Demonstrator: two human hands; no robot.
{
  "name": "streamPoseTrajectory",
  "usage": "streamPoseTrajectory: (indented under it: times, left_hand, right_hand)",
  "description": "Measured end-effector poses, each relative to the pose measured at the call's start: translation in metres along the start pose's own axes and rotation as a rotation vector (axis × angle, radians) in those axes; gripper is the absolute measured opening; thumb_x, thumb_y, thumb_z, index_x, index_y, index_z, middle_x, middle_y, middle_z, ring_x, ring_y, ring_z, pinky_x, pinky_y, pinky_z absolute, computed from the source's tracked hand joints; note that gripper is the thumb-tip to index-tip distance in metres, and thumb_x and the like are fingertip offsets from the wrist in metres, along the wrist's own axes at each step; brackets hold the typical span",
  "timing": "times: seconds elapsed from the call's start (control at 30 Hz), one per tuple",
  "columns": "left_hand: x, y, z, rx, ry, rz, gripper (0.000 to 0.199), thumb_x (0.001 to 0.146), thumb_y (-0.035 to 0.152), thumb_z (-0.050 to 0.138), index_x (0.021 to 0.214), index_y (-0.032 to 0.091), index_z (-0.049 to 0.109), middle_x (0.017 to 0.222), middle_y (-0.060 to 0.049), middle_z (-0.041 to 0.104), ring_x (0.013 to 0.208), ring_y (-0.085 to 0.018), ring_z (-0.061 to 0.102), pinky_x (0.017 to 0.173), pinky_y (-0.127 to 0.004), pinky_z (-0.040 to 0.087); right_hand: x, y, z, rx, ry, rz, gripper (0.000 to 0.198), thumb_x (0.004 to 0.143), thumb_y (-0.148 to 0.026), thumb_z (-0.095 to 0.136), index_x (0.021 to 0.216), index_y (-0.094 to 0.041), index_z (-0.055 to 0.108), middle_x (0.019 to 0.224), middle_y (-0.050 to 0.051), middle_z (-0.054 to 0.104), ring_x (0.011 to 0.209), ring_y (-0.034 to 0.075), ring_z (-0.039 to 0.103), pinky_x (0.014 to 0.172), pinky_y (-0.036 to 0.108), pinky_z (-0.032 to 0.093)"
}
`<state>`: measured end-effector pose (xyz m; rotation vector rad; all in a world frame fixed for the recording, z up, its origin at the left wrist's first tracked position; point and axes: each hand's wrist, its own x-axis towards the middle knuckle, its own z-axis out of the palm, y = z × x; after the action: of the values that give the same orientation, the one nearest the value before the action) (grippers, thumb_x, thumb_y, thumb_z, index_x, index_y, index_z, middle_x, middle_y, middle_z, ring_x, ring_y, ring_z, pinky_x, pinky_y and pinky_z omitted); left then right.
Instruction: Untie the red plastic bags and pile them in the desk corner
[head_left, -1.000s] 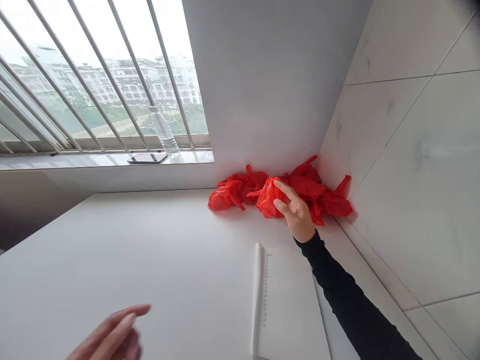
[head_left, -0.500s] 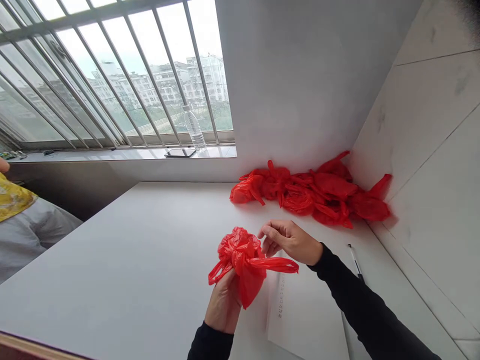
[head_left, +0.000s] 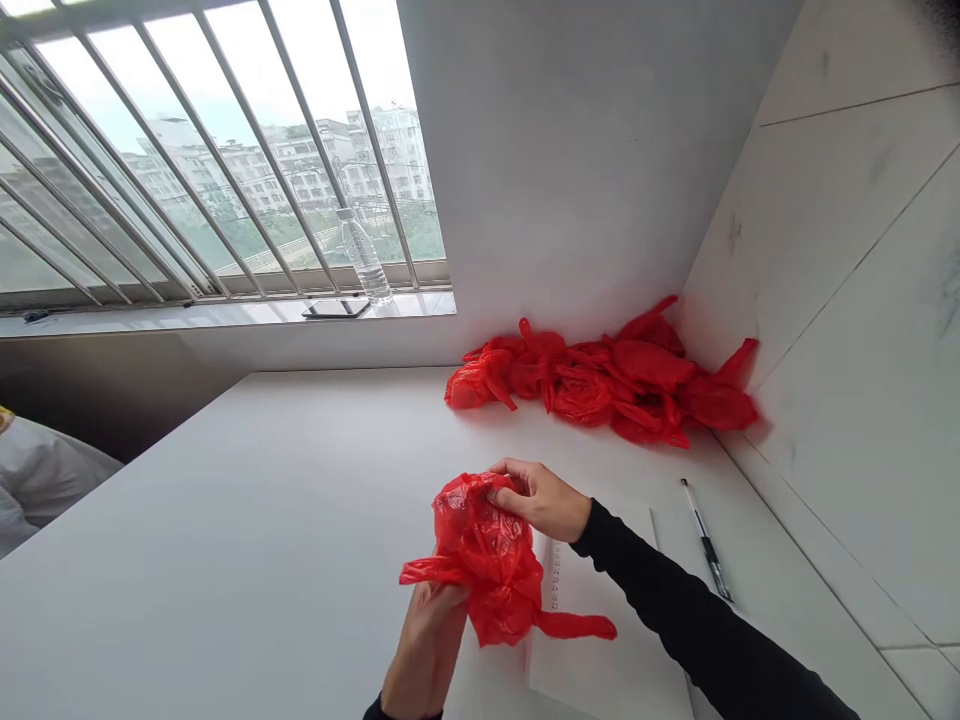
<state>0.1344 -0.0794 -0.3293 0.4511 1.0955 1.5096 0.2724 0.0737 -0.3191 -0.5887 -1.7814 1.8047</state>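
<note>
The left hand and right hand are holding one bag; other bags are lying at its one o'clock.

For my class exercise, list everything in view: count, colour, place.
Table: one, white, foreground
Held bag: one, red, above table
Piled bags: several, red, table's far right
Notebook: one, white, table's near right
Pen: one, black and clear, beside notebook
Window: one, silver-barred, upper left
Buildings: several, pale, outside
Bottle: one, clear, on sill
Phone: one, dark, beside bottle
Small object: one, dark, sill's left
Walls: two, grey and white, behind, right
Bystander: one, pale clothes, left edge
Left hand: one, bare, under held bag
Right hand: one, bare, on held bag
Sleeves: two, black, wrists
</note>
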Motion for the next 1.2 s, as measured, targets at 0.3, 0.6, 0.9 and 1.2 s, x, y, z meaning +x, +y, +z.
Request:
streamPoseTrajectory:
  times: [0.3,0.6,0.9,1.2]
  left_hand:
    - [0.004,0.020,0.024,-0.005,0.142,-0.001,0.037,0.072,0.036,0.081,0.104,0.020,0.070,0.100,-0.009,0.074,0.101,-0.033,0.068,0.087,-0.040,0.054]
    - [0.006,0.018,0.028,-0.124,0.160,-0.022,0.027,0.068,0.029,0.085,0.086,0.017,0.068,0.083,-0.005,0.074,0.080,-0.027,0.072,0.070,-0.033,0.057]
    - [0.000,0.026,0.022,-0.055,0.080,0.000,0.019,0.066,0.018,0.081,0.081,0.014,0.070,0.081,-0.006,0.074,0.076,-0.025,0.072,0.070,-0.032,0.057]
    - [0.002,0.016,0.015,0.086,0.108,0.024,0.035,0.070,0.036,0.083,0.096,0.016,0.071,0.089,-0.009,0.076,0.081,-0.029,0.072,0.075,-0.036,0.056]
  right_hand:
    - [-0.007,-0.012,0.007,-0.090,0.000,0.008,0.038,0.084,-0.046,0.070,0.110,-0.022,0.058,0.085,-0.001,0.063,0.075,0.015,0.057,0.068,0.027,0.047]
    - [-0.007,-0.011,0.010,-0.244,0.032,-0.047,0.044,0.097,-0.052,0.045,0.070,-0.019,0.052,0.065,-0.004,0.045,0.061,0.011,0.041,0.058,0.025,0.036]
    - [-0.007,-0.007,0.010,-0.166,-0.040,-0.008,0.012,0.087,-0.025,0.059,0.091,-0.015,0.066,0.083,0.000,0.064,0.074,0.014,0.056,0.071,0.027,0.046]
    - [-0.007,0.000,0.017,-0.093,-0.054,0.029,0.034,0.087,-0.050,0.064,0.092,-0.016,0.066,0.082,0.002,0.064,0.074,0.016,0.058,0.071,0.029,0.049]
